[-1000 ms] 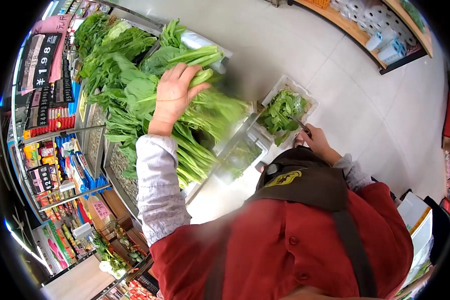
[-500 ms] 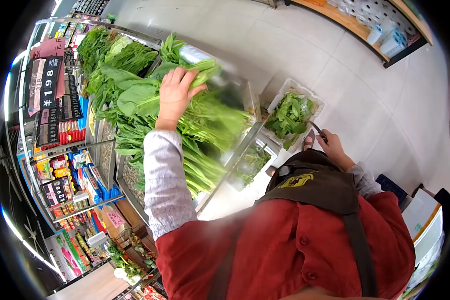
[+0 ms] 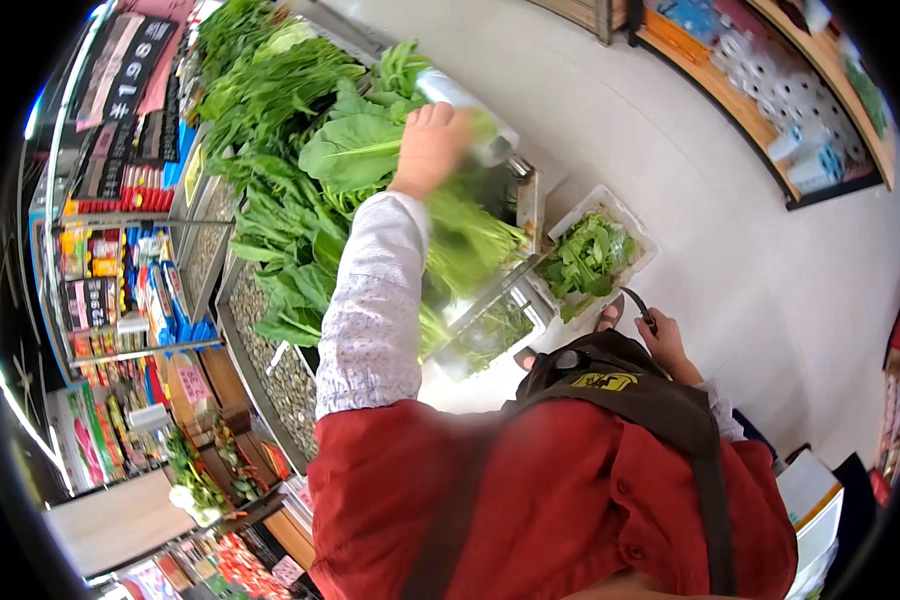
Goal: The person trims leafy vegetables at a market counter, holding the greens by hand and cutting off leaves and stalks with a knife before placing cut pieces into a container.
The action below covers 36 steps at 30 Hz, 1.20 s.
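Note:
My left hand [image 3: 432, 150] is closed round a bunch of leafy greens [image 3: 355, 150] above the vegetable stand; its fingertips are blurred by motion. Big leaves stick out to its left, and a blurred bit of green shows at its right. More long-stemmed greens [image 3: 475, 240] lie just below it. In my right hand [image 3: 667, 345], low by the dark apron, is a knife [image 3: 651, 317] with a dark handle and a curved blade pointing up and left. A white crate [image 3: 642, 240] holding loose leaves [image 3: 585, 258] stands on the floor, left of and beyond the knife.
The stand's metal edge [image 3: 485, 302] runs between my hands. Below it sits a clear container [image 3: 542, 312] with greens. Shelves with price signs [image 3: 135, 65] and packets are at the left. A wooden shelf [image 3: 685, 75] holds bag rolls at the upper right.
My left hand has moved right across the stand with the greens, uncovering pebbles at the stand's lower left. The camera view has shifted. My right hand still holds the knife low by the apron.

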Each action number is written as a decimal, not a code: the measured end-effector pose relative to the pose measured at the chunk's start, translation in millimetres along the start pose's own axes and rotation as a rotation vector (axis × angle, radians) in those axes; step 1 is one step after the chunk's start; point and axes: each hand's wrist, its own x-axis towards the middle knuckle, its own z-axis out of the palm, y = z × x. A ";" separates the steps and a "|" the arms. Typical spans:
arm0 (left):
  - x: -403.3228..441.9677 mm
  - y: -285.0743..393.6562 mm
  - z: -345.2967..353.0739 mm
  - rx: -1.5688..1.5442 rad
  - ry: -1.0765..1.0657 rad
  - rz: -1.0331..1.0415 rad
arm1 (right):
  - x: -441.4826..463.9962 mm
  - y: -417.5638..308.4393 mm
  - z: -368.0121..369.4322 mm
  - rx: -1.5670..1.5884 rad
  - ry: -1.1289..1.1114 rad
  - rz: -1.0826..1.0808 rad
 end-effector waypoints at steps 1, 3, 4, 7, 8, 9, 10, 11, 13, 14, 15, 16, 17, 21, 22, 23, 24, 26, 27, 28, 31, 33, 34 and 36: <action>0.1 1.9 -3.8 0.010 0.005 -0.022 | 0.9 -0.4 1.6 -0.002 -0.013 0.018; -3.2 5.8 -8.5 0.005 0.017 -0.029 | 4.2 -11.8 -1.3 -0.005 -0.066 0.074; -5.8 4.4 -4.5 -0.016 -0.042 -0.050 | 6.5 -15.3 0.7 -0.025 -0.063 0.038; -11.7 6.4 2.4 -0.098 -0.015 -0.127 | 14.4 -18.2 5.8 -0.013 -0.095 -0.002; -11.6 6.9 1.3 -0.099 -0.016 -0.152 | 16.3 -19.3 6.9 -0.037 -0.095 -0.013; -12.1 8.6 -0.7 -0.069 0.089 -0.130 | 15.7 -20.5 6.3 -0.061 -0.098 -0.020; -16.7 13.7 -4.6 -0.039 0.187 -0.109 | 14.6 -22.7 6.5 -0.075 -0.126 -0.016; -22.8 21.2 -8.1 -0.045 0.172 -0.138 | 15.0 -24.4 7.8 -0.033 -0.113 -0.011; -39.0 32.1 -20.3 0.028 0.286 -0.218 | 16.4 -25.3 13.9 -0.027 -0.083 -0.004; -55.7 38.2 -26.4 0.027 0.272 -0.243 | 16.9 -24.4 15.7 -0.036 -0.110 -0.001; -73.7 49.1 -34.2 -0.118 0.272 -0.328 | 17.3 -25.4 17.4 -0.043 -0.121 0.000; -90.8 62.0 -41.7 -0.264 0.274 -0.410 | 18.3 -25.8 18.5 -0.050 -0.129 0.001; -115.0 73.6 -50.3 -0.292 0.260 -0.462 | 19.4 -24.9 20.9 -0.083 -0.132 -0.056; -231.2 98.5 -72.1 -0.290 0.204 -0.991 | 28.2 -50.9 35.7 -0.052 -0.189 -0.090; -246.2 103.7 -90.9 -0.338 0.053 -1.286 | 31.7 -62.7 42.6 0.002 -0.221 -0.084; -274.1 104.7 -86.8 -0.349 0.032 -1.374 | 35.8 -74.3 52.2 0.055 -0.252 -0.078; -297.2 107.5 -82.0 -0.328 0.026 -1.356 | 41.4 -79.6 65.3 0.016 -0.295 -0.140; -316.2 115.2 -76.9 -0.296 -0.028 -1.328 | 54.1 -95.8 97.0 0.030 -0.416 -0.222; -315.9 116.2 -77.5 -0.302 -0.024 -1.331 | 58.5 -110.1 117.4 0.084 -0.494 -0.243; -312.2 115.9 -78.7 -0.319 -0.094 -1.352 | 58.1 -139.2 136.2 0.097 -0.494 -0.215; -301.0 114.2 -80.8 -0.313 -0.171 -1.393 | 59.3 -190.6 190.9 0.280 -0.530 -0.200; -305.6 110.6 -79.5 -0.354 -0.136 -1.401 | 64.1 -197.6 224.7 0.188 -0.474 -0.233; -313.6 108.3 -74.7 -0.353 -0.132 -1.405 | 63.5 -201.9 235.1 0.102 -0.418 -0.263; -324.8 100.2 -73.0 -0.369 0.043 -1.433 | 57.2 -211.0 243.4 0.180 -0.404 -0.306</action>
